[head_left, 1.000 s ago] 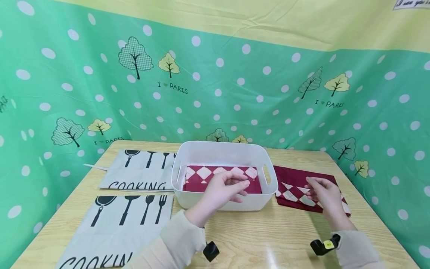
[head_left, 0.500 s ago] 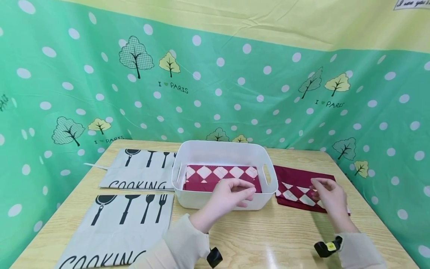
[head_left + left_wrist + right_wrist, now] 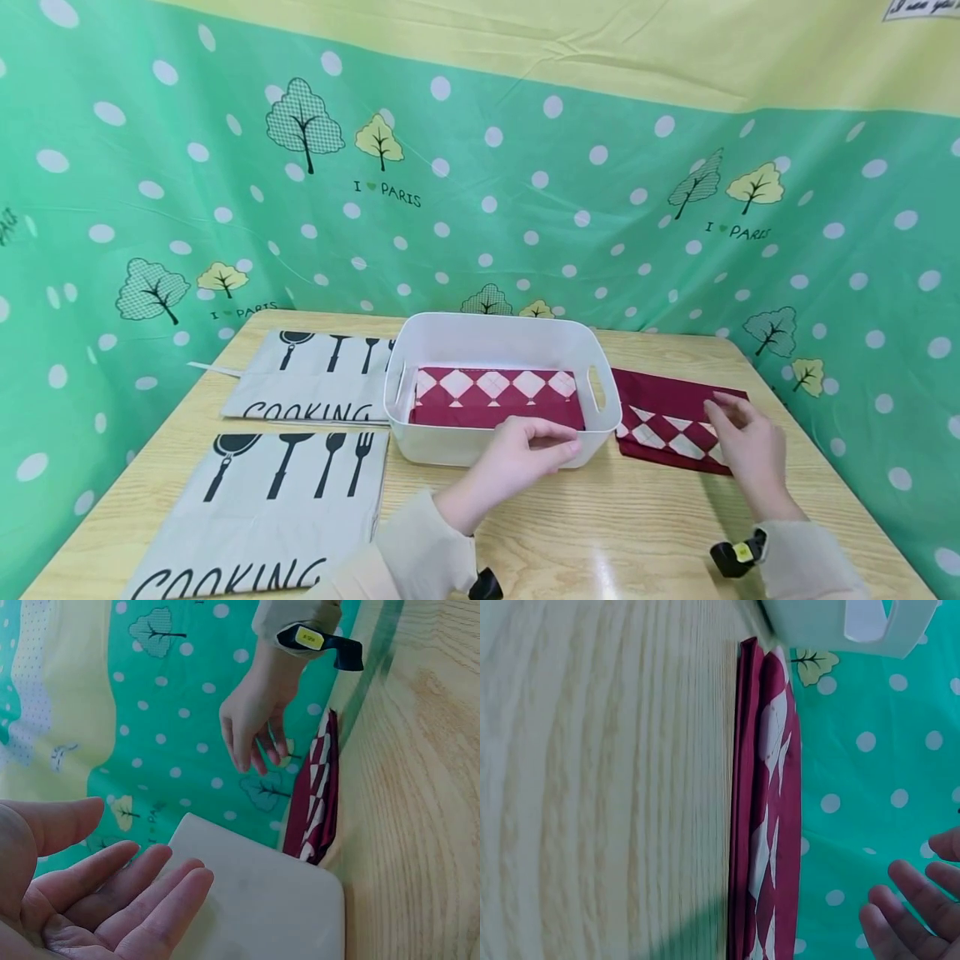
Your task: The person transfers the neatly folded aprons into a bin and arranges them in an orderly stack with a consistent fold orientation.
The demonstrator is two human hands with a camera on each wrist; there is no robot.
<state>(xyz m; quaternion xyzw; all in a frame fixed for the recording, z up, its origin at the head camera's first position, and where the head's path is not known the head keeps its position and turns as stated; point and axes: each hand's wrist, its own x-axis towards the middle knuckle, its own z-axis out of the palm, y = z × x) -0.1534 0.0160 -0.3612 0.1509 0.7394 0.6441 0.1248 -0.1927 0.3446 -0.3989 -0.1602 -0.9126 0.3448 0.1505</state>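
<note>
My left hand [image 3: 521,458] hovers by the front wall of a white plastic basket [image 3: 442,446], fingers relaxed and holding nothing. Inside the basket lies a folded dark red cloth [image 3: 480,417] with a band of white diamonds. To the right, a second folded red cloth [image 3: 660,392] with the same diamonds rests on the table. Above its right end my right hand [image 3: 753,454] hangs in the air, with nothing in its loosely bent fingers. In the right wrist view, the fingers [image 3: 907,922] stay apart from the red cloth [image 3: 780,787], whose layers show edge-on.
Two folded pale cloths printed with black utensils and lettering lie on the left, one behind [image 3: 300,383] and one in front [image 3: 262,508]. A white strap [image 3: 213,369] sticks out from the rear one. A green dotted curtain [image 3: 480,167] hangs behind the wooden table [image 3: 600,533].
Both hands have drifted slightly right and toward me, the left moving from over the basket's front rim to in front of it. The cloths and basket have stayed put.
</note>
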